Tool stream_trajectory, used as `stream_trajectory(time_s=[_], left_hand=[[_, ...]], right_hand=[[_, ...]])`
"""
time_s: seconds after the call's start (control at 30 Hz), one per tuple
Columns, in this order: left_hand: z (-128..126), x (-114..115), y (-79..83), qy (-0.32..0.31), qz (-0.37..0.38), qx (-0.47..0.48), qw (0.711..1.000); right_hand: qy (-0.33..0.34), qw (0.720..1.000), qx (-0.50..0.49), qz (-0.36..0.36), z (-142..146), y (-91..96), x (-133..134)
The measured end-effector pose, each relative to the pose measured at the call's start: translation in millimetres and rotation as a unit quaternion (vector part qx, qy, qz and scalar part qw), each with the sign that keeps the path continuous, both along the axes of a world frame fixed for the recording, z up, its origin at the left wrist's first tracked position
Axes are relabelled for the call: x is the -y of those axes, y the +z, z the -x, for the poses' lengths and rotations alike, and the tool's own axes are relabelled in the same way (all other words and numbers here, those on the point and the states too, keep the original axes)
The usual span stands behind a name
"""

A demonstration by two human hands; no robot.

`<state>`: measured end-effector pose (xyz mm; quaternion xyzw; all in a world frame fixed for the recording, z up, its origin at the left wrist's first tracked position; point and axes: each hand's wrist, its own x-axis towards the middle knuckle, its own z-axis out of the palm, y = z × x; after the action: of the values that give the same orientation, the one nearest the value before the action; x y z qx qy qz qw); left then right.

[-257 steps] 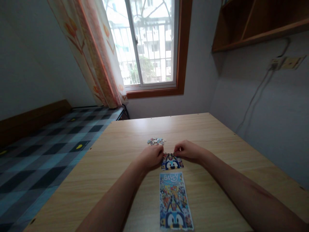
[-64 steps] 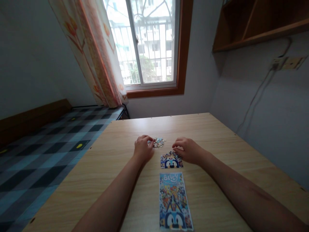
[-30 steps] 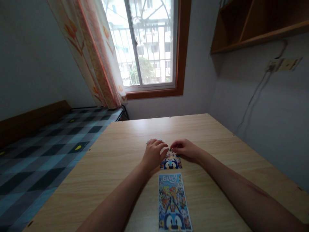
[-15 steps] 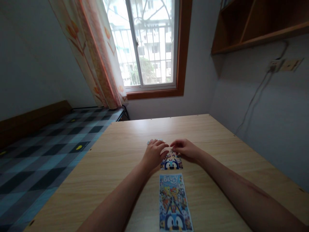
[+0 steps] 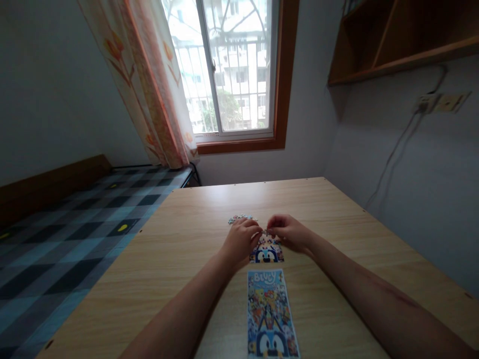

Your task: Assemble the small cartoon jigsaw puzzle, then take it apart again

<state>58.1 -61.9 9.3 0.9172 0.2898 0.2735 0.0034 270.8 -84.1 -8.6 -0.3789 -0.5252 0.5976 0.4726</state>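
A partly built jigsaw puzzle (image 5: pixel 266 253) with a blue cartoon dog face lies on the wooden table (image 5: pixel 337 214). My left hand (image 5: pixel 241 240) and my right hand (image 5: pixel 289 231) meet at its far edge, fingertips pinched together on a tiny puzzle piece (image 5: pixel 264 232). A small heap of loose puzzle pieces (image 5: pixel 238 218) lies just beyond my left hand, partly hidden by it. A printed reference picture (image 5: pixel 271 313) marked "Bluey" lies nearer to me, below the puzzle.
A bed with a blue checked cover (image 5: pixel 75 224) runs along the table's left side. Behind the table are a window (image 5: pixel 232 65) with a flowered curtain (image 5: pixel 145 85), a wooden wall shelf (image 5: pixel 396 35) and a wall socket with a cable (image 5: pixel 426 102).
My left hand left the heap of loose pieces and came right to the puzzle's far edge. Both hands now pinch close together there.
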Motion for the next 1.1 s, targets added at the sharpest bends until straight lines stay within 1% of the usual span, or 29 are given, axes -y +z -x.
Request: stream_trajectory(time_s=[0.13,0.27,0.43,0.5,0.57,0.67,0.77,0.87,1.0,1.1], left_hand=[[1.6,-1.6,-0.9,0.007,0.004,0.014,1.0],[1.1,-0.4,-0.3,0.004,0.032,0.048,0.998],[-1.4,6.0,3.8,-0.036,0.115,0.134,0.984],[-2.7,9.2,6.1,-0.046,0.149,0.158,0.975],[-4.2,12.1,8.1,-0.044,0.175,0.168,0.969],[-5.8,13.9,8.9,-0.016,0.218,0.161,0.962],[-5.8,11.0,6.2,0.012,0.262,0.159,0.952],[-4.8,4.5,0.9,0.023,0.291,0.174,0.941],[-4.7,-3.2,-6.3,0.015,0.318,0.205,0.926],[-4.8,-6.5,-9.4,0.014,0.322,0.239,0.916]], right_hand=[[-0.001,1.0,-0.009,0.003,-0.7,-3.5,-1.3],[-0.018,1.0,-0.009,0.002,0.0,-5.5,-4.0],[-0.057,0.996,0.025,-0.057,1.5,-2.1,-6.7],[-0.066,0.995,0.031,-0.067,2.7,-1.0,-6.3],[-0.068,0.995,0.032,-0.064,4.1,-1.3,-5.3],[-0.053,0.997,0.032,-0.056,5.8,-3.0,-3.9],[-0.035,0.997,0.027,-0.06,5.6,-4.3,-4.2],[-0.031,0.996,0.023,-0.075,3.9,-4.9,-5.9],[-0.051,0.994,0.046,-0.085,3.1,-6.4,-7.5],[-0.071,0.991,0.06,-0.101,3.8,-7.5,-8.2]])
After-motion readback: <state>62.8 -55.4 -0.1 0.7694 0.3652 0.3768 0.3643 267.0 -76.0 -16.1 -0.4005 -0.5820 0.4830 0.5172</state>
